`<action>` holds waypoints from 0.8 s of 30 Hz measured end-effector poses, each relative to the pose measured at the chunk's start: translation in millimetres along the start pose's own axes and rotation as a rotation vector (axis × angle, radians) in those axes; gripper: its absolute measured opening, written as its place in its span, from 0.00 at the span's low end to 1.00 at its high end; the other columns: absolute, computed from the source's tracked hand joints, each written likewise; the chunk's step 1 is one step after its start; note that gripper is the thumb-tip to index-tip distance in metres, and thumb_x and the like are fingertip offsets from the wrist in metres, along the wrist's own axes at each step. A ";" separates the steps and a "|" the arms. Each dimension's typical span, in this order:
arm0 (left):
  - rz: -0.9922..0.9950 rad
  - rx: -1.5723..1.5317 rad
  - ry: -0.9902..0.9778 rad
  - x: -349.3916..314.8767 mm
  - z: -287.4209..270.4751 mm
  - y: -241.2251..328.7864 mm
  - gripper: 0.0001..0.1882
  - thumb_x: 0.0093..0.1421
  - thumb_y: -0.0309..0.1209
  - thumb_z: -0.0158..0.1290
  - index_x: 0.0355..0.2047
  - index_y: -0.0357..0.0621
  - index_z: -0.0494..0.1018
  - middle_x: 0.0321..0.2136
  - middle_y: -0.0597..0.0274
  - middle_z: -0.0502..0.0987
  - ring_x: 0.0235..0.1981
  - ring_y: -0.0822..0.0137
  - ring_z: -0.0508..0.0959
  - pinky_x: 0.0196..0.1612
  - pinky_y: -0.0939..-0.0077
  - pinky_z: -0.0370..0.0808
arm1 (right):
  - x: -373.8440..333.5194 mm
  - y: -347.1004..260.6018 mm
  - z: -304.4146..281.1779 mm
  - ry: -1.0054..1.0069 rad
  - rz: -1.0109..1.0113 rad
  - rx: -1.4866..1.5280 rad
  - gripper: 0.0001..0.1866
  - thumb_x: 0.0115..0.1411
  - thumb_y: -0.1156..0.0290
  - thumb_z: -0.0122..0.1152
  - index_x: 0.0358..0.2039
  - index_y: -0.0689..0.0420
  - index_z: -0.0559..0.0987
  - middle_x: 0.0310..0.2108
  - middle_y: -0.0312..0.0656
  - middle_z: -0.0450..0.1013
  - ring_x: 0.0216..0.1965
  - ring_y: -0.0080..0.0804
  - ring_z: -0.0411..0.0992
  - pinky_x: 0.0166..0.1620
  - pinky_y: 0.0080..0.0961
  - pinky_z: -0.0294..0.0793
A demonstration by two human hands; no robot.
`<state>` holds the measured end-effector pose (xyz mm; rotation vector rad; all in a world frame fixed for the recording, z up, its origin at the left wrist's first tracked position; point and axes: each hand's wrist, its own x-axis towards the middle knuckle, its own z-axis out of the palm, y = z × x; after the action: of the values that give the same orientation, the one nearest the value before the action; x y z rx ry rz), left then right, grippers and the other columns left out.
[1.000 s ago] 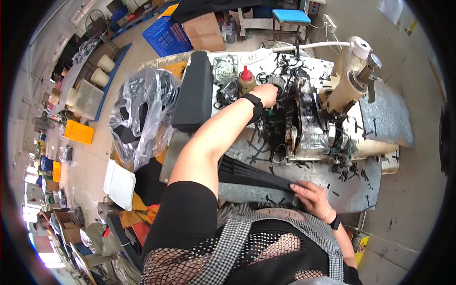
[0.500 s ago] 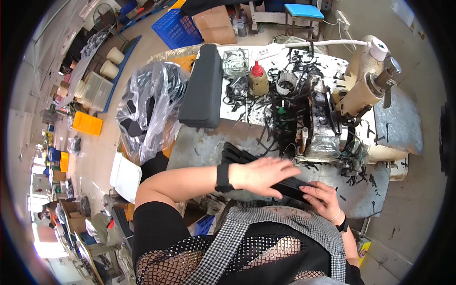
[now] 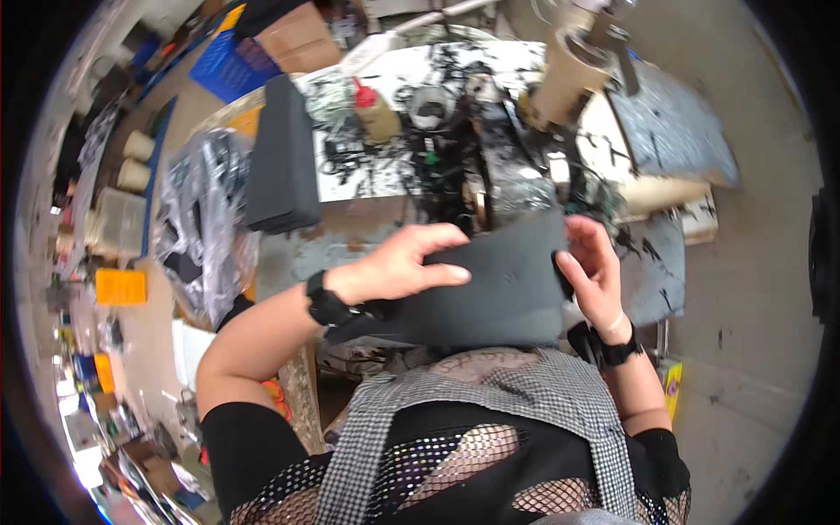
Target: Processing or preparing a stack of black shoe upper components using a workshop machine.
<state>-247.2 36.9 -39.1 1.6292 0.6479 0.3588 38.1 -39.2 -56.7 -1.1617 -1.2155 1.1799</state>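
A broad dark grey sheet (image 3: pixel 507 289), its far edge straight and its face smooth, is held tilted in front of my body. My left hand (image 3: pixel 394 267) is on its left part, thumb across the face and fingers at the far edge. At the right end my right hand (image 3: pixel 597 276) grips the sheet's edge with curled fingers. Whether it is one sheet or several together I cannot tell. Left of the machine stands a stack of similar dark grey pieces (image 3: pixel 284 162) on the table.
Ahead is a cream-coloured machine (image 3: pixel 564 83) with black scraps around it. A bottle with a red cap (image 3: pixel 376 114) and a round tub (image 3: pixel 431 107) stand to its left. Clear plastic bags with dark pieces (image 3: pixel 206 219) sit left of the metal tabletop (image 3: pixel 350 232).
The dark pieces, seen edge-on as a bundle before, now present a broad face. My right hand has moved up to the right edge; the whole view has shifted.
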 end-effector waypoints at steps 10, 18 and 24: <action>-0.290 -0.168 -0.070 17.5 -42.6 26.5 0.15 0.62 0.33 0.57 0.44 0.34 0.74 0.39 0.67 0.78 0.39 0.79 0.75 0.45 0.81 0.73 | 15.6 0.2 -19.0 -0.167 -0.707 -0.722 0.25 0.40 0.86 0.61 0.44 0.61 0.80 0.45 0.51 0.71 0.36 0.41 0.75 0.39 0.30 0.76; -0.307 -0.137 -0.113 40.6 -60.9 33.8 0.13 0.62 0.35 0.57 0.40 0.36 0.75 0.34 0.70 0.78 0.35 0.82 0.75 0.40 0.83 0.73 | 30.0 1.7 -17.0 -0.006 -0.794 -0.798 0.22 0.39 0.83 0.65 0.40 0.62 0.81 0.36 0.45 0.75 0.33 0.40 0.75 0.35 0.29 0.75; -0.328 -0.174 -0.201 81.1 -69.8 27.3 0.09 0.62 0.30 0.58 0.38 0.40 0.72 0.34 0.70 0.78 0.34 0.82 0.75 0.40 0.84 0.73 | 46.6 -17.6 -54.6 0.362 -0.822 -1.009 0.23 0.34 0.88 0.59 0.34 0.57 0.83 0.36 0.41 0.76 0.37 0.39 0.73 0.40 0.31 0.75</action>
<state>-217.5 139.6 -11.3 1.3446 0.6963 0.0103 93.2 6.4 -37.8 -1.2588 -1.7862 -0.3226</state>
